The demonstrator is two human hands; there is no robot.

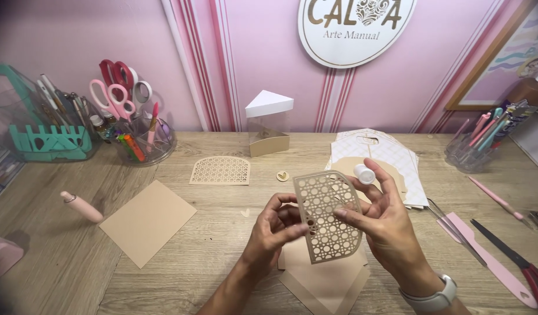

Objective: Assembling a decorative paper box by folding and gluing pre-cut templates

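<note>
My left hand [273, 226] and my right hand [381, 220] both hold a beige lattice-cut card panel [328, 216] upright over the desk, left fingers at its left edge, right fingers at its right edge. My right hand also grips a small white glue bottle [364, 174] between thumb and fingers, above the panel. Under my hands lies a folded beige card piece [324, 280]. A second lattice panel [220, 171] lies flat further back on the wooden desk [181, 256].
A beige square card [147, 221] and a pink pen-shaped tool [81, 206] lie left. Holders with scissors [120, 96] stand back left. A clear box with white lid [269, 122] sits at the back. White patterned sheets [379, 153], pink spatula [490, 259], pen cup [473, 149] are right.
</note>
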